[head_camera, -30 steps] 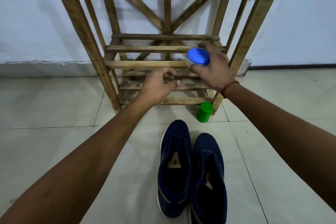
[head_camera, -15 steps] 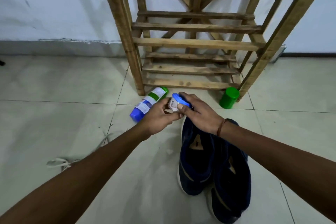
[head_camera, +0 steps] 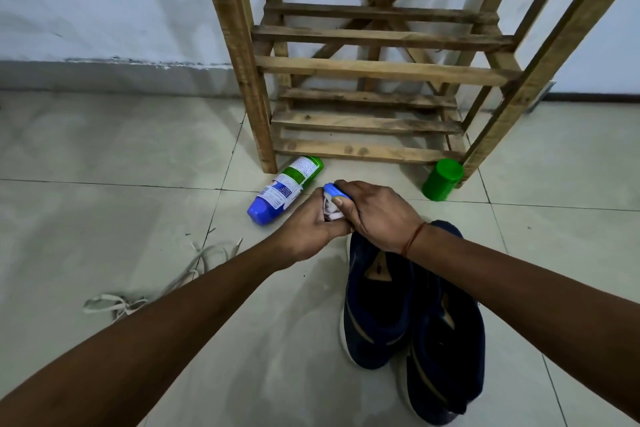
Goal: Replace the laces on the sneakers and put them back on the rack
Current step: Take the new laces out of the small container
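Observation:
Two navy sneakers without laces lie side by side on the tiled floor, the left sneaker (head_camera: 375,308) and the right sneaker (head_camera: 446,350). Just beyond their toes both hands hold a small clear jar with a blue lid (head_camera: 330,191). My left hand (head_camera: 310,232) grips the jar's body from below. My right hand (head_camera: 377,215) curls over the blue lid. Something white shows inside the jar. Loose white laces (head_camera: 152,291) lie on the floor to the left. The wooden rack (head_camera: 384,69) stands against the wall ahead.
A blue and green spray can (head_camera: 285,189) lies on its side by the rack's left leg. A green cap (head_camera: 442,179) stands by the rack's right leg. The white wall runs behind the rack.
The jar came down from the rack's shelf level to just above the sneakers' toes. My left hand left the rack slat and took hold of the jar's body. The view tilted down.

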